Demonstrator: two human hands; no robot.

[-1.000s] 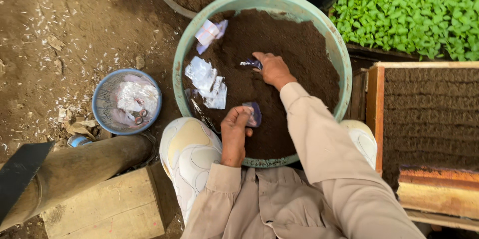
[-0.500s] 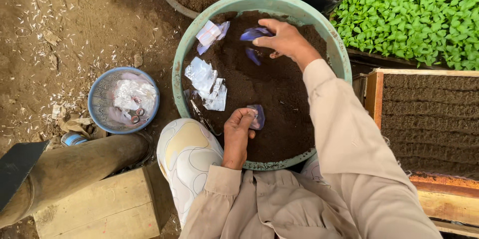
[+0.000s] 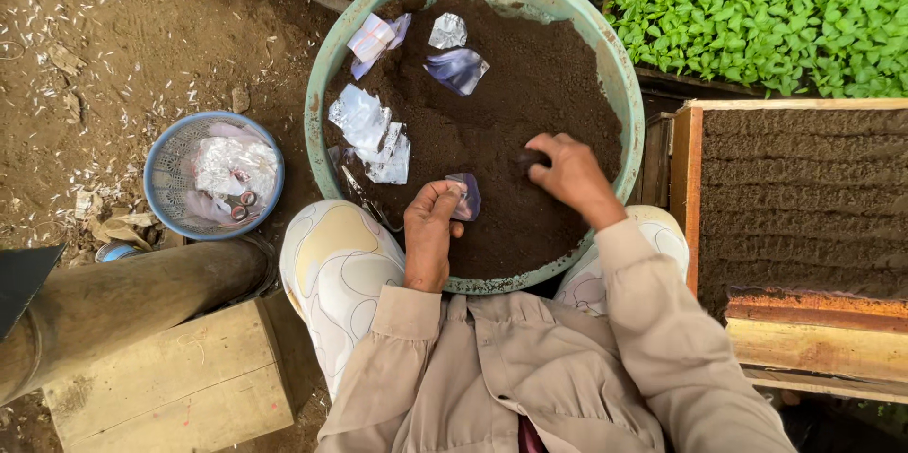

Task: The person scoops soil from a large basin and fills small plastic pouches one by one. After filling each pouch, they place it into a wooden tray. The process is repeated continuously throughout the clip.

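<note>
Our left hand [image 3: 430, 226] is pinching a small purple packet [image 3: 465, 196] upright near the basin's [image 3: 322, 103] front edge; our right hand [image 3: 566, 169] is curling loosely onto the soil [image 3: 530, 94].

The person wears a beige long-sleeved shirt [image 3: 511, 377] of plain cloth, with a buttoned front placket running down the middle and a glimpse of dark red at the bottom hem. Both sleeves end in cuffs folded at the wrists, the left cuff [image 3: 407, 313] showing a clear stitched edge. The legs are covered in white trousers [image 3: 336, 273] printed with thin dark curving outlines and pale yellow patches.
</note>
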